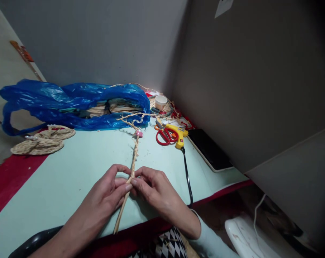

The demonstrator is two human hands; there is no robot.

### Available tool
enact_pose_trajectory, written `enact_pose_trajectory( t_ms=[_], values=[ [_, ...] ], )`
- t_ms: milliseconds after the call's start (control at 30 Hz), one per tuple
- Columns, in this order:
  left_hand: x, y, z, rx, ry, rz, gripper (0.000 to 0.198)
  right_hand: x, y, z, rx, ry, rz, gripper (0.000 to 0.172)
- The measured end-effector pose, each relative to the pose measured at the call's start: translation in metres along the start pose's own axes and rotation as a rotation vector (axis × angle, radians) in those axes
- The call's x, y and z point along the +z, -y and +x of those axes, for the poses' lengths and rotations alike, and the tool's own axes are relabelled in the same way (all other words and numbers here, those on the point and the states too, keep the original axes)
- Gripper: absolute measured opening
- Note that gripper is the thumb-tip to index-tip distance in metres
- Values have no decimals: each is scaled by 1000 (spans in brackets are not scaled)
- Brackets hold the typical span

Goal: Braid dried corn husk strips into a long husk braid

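Head view: fingers (124,186) hide braided straw's (134,157) working end.

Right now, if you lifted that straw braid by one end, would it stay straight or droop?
Probably droop: the straw braid is long, thin and already wavy on the table. Likely very light. Both hands pinch it with fingertips only, so it probably crushes easily.

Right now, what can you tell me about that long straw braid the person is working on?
The straw braid is a thin, pale tan plait of dried fibre lying along the light green table. Its far end, with loose strands, carries a small pink clip near the blue plastic bag. The left hand and right hand pinch it together at the middle; unbraided strips trail past the table's near edge.
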State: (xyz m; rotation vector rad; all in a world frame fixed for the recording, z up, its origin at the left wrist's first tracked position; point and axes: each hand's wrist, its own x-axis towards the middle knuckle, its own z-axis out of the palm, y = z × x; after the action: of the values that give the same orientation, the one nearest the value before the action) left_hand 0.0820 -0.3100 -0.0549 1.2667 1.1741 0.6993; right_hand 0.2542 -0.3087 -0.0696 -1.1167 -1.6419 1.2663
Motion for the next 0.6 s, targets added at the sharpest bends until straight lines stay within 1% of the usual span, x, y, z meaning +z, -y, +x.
enact_pose_trajectory(
  t_ms=[67, 100, 167, 233, 267, 300, 367, 433, 500, 533, 567, 600],
  values=[
    [-4, 2, -3, 120, -71, 264, 22, 1, 0, -1, 21, -17, 48, 18],
    [-7, 3, -5, 211, -106, 402, 21, 3, 0, -2, 33, -35, 69, 19],
    [-12, 4, -10, 443, -205, 637, 17, 6, 0, -3, 39, -91, 96, 21],
    [-13, 7, -16, 697, -306, 802, 7, 9, 1, -3, 20, -152, 99, 22],
    [-11, 8, -18, 830, -331, 868, 8, 11, 1, -3, 9, -173, 116, 21],
    [-8, 11, -19, 952, -337, 924, 15, 12, 1, -3, 5, -185, 142, 19],
    [0, 19, -20, 1137, -335, 1014, 25, 12, 0, -5, 12, -179, 201, 17],
    [10, 30, -18, 1242, -375, 1098, 27, 10, -1, -7, 25, -150, 216, 18],
    [17, 39, -16, 1282, -446, 1197, 26, 8, -1, -9, 17, -125, 206, 18],
    [18, 42, -16, 1304, -463, 1246, 25, 7, -1, -9, 7, -117, 216, 18],
    [19, 42, -16, 1329, -467, 1274, 25, 6, -1, -10, -2, -110, 238, 16],
    [18, 40, -17, 1337, -443, 1274, 25, 5, -1, -10, -11, -103, 268, 15]
  ],
)
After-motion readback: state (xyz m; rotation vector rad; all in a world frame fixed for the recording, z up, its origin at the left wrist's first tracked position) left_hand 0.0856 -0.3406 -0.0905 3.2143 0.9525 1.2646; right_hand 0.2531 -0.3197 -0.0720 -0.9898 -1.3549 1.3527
